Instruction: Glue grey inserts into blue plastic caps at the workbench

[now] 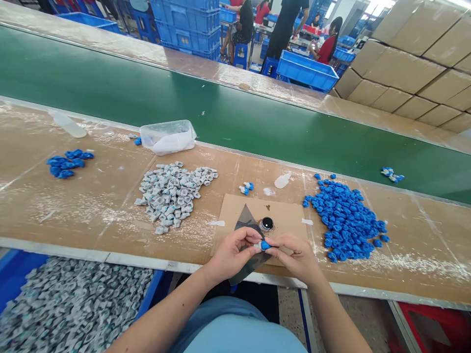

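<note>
Both your left hand (232, 251) and right hand (295, 254) pinch the grey-and-blue piece (263, 245) between finger and thumb, near the black-filled pot (267, 224); a forward slip could spill it.

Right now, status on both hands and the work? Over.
Left fingers pinch gray piece; right fingers pinch blue piece. Pieces touching. Dark sheet beneath; black-topped pot close beyond.

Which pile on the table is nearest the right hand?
The large blue pile, right of the cardboard sheet; the grey pile and small blue pile lie beyond the left hand.
</note>
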Motion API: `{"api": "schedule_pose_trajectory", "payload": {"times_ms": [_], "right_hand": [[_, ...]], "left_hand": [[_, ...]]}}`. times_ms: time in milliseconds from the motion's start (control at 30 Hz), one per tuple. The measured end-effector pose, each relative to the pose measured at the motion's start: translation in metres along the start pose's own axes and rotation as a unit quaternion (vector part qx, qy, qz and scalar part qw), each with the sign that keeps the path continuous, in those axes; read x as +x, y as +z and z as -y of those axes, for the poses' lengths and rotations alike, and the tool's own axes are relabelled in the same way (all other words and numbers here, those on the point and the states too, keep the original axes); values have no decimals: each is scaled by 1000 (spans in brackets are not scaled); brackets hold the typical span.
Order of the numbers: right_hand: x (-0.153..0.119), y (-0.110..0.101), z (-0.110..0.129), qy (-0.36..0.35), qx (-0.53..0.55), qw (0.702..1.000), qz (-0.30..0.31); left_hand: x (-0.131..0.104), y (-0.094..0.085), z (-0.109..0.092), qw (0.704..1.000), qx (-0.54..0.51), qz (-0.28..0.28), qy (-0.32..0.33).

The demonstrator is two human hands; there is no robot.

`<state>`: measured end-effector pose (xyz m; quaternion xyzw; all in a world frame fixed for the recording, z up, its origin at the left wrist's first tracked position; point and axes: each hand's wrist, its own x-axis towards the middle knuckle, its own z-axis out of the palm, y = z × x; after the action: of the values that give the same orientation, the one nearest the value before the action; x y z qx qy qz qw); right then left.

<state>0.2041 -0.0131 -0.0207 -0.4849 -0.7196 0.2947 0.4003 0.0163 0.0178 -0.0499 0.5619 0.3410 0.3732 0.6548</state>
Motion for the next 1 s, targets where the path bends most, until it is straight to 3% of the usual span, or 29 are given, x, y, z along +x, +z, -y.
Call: {"api": "schedule_pose_trajectory", "payload": {"times_ms": [200,333,500,633,733,867,1000], "right_hand": [[2,0,5,-4,-16,1000,-1],[1,5,9,-20,-25,998,-52],[-6,13,8,-58,-49,992,-99],[-6,7,5,-91,-48,994,-32],[-3,0,7,-100,-36,994,-3],[-6,4,12,-75,-30,996,-48],[-12,12,12,-48,-38,994,-92]], "left_hand": [[-2,-1,-10,999,46,2,8],[-2,0,-14,999,33,1,5],[-3,2,-13,998,47,-43,9],[-4,-4,-21,993,114,19,19],[-3,-6,-27,994,87,58,13],[-6,1,-24,999,33,24,5],[-10,9,-17,996,75,-28,24]]}}
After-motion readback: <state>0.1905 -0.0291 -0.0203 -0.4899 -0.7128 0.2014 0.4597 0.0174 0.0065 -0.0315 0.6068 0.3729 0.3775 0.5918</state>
